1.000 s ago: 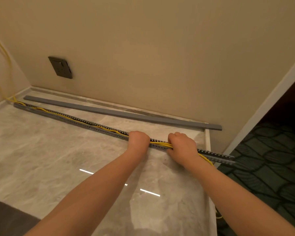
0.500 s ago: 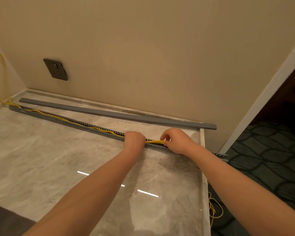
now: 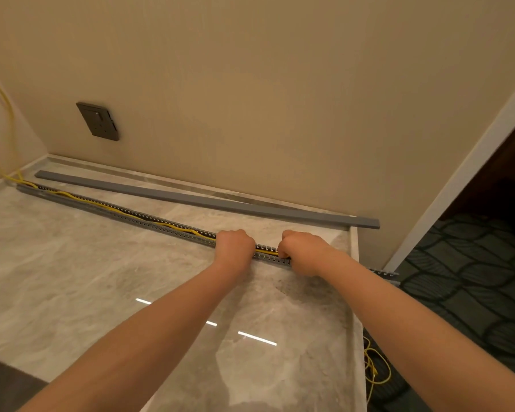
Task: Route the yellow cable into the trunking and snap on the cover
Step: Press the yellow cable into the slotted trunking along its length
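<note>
i am watching both hands working on the grey slotted trunking (image 3: 149,223), which is lying on the marble floor (image 3: 72,278) and running from ten o'clock to three o'clock. the left hand (image 3: 235,248) is curled into a fist on the channel, and the right hand (image 3: 302,252) is just beside it, fingers bent together and pinching the yellow cable (image 3: 269,251) down between the walls. toward ten o'clock the cable is already lying inside, a little wavy. the part toward three o'clock is still open, with loose cable at five o'clock (hanging past the floor edge). the cover (image 3: 205,201) is lying apart near the wall, not yet snapped on. i am not finding any readable writing, also not on the wall socket (image 3: 98,121).
</note>
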